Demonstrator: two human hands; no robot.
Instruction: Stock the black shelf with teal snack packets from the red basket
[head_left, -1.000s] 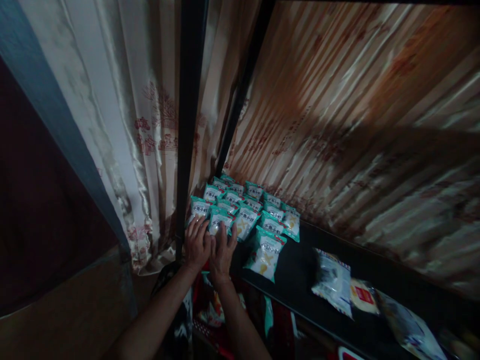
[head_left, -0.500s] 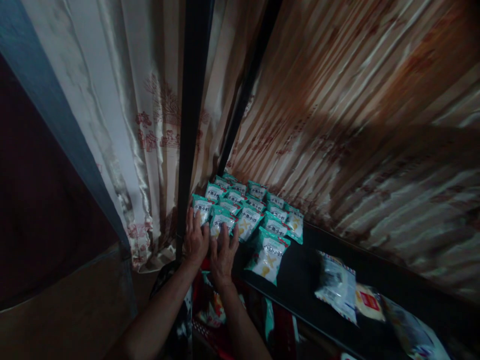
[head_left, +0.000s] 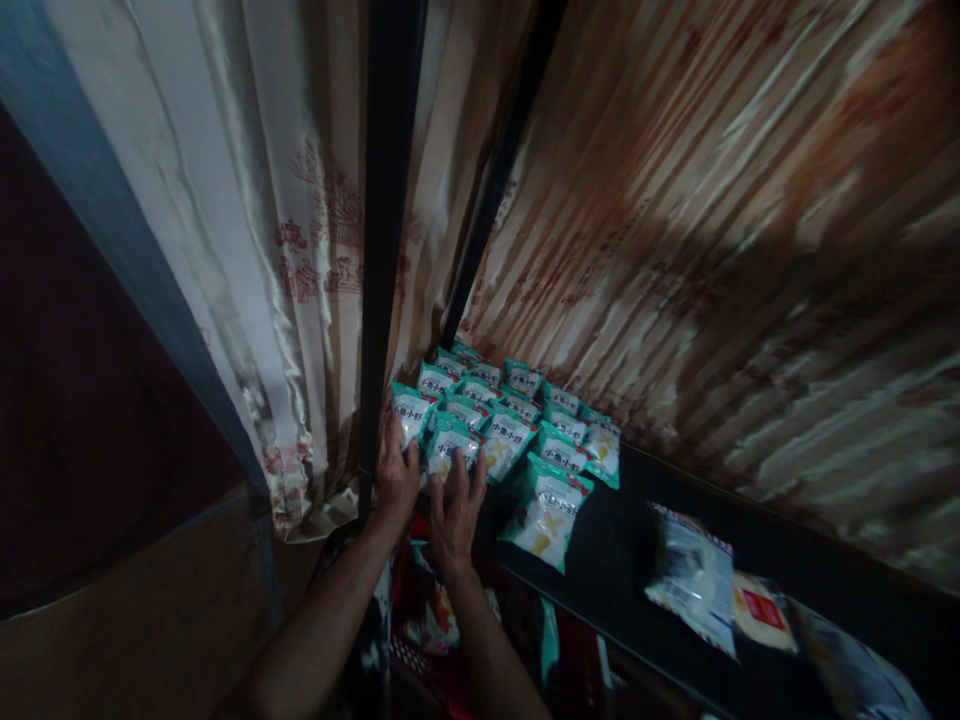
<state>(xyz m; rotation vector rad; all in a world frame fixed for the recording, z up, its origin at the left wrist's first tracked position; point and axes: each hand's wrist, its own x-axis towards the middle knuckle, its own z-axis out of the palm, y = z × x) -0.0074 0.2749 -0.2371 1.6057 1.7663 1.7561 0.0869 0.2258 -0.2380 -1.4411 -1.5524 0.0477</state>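
Note:
Several teal-and-white snack packets [head_left: 504, 412] lie in overlapping rows at the left end of a black shelf [head_left: 615, 590]. My left hand [head_left: 394, 476] rests flat on the front left packet [head_left: 411, 412], fingers stretched out. My right hand [head_left: 454, 508] lies beside it, fingers spread against the packet [head_left: 451, 446] just right of that one. One teal packet [head_left: 549, 508] sits apart at the front, to the right of my right hand.
A black upright post [head_left: 382, 230] rises just left of the packets, with a pale patterned curtain [head_left: 247, 230] behind it. Corrugated rusty sheeting [head_left: 712, 220] backs the shelf. A grey-white packet [head_left: 694, 580] and a yellow-red packet [head_left: 763, 612] lie farther right. More packets show on a lower level.
Both hands stay on the front packets with fingers spread; the view has shifted slightly, so everything sits a little farther right and lower in the frame.

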